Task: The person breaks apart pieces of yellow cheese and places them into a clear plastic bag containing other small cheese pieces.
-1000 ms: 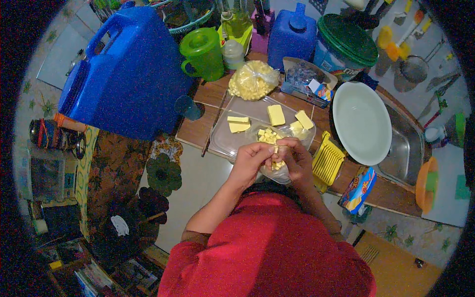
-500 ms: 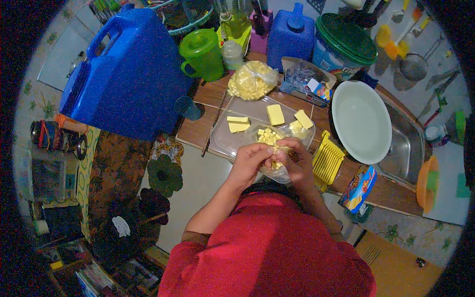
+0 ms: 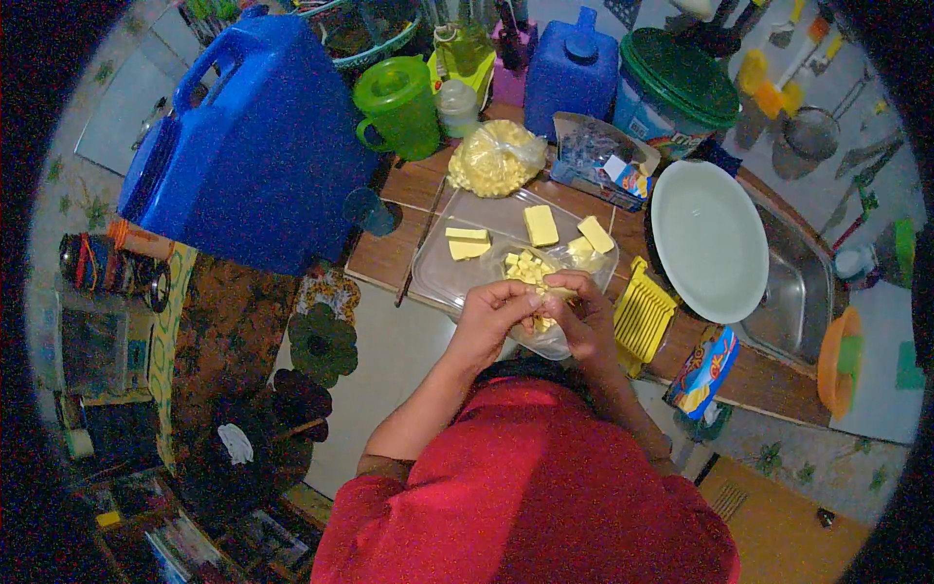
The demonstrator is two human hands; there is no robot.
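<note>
My left hand (image 3: 499,313) and my right hand (image 3: 581,316) meet in front of my body, thumbs and fingertips pinched close together. What lies between the fingertips is too small to make out. Just beneath them is a clear plastic bag (image 3: 553,343) with small yellow cubes (image 3: 526,267), like cheese or butter, showing around my fingers. The bag rests on a translucent plastic tray or lid (image 3: 435,271). Farther back on it sit a cut yellow block (image 3: 469,244), an upright-looking block (image 3: 541,226) and another block (image 3: 596,235) at the right.
A filled bag of yellow cubes (image 3: 494,161) stands behind the tray. Rightward are a yellow ridged slicer (image 3: 642,316), a pale oval basin (image 3: 710,238) by the sink (image 3: 803,282), and a blue packet (image 3: 704,373). A green pitcher (image 3: 401,109) and large blue jug (image 3: 253,146) stand left.
</note>
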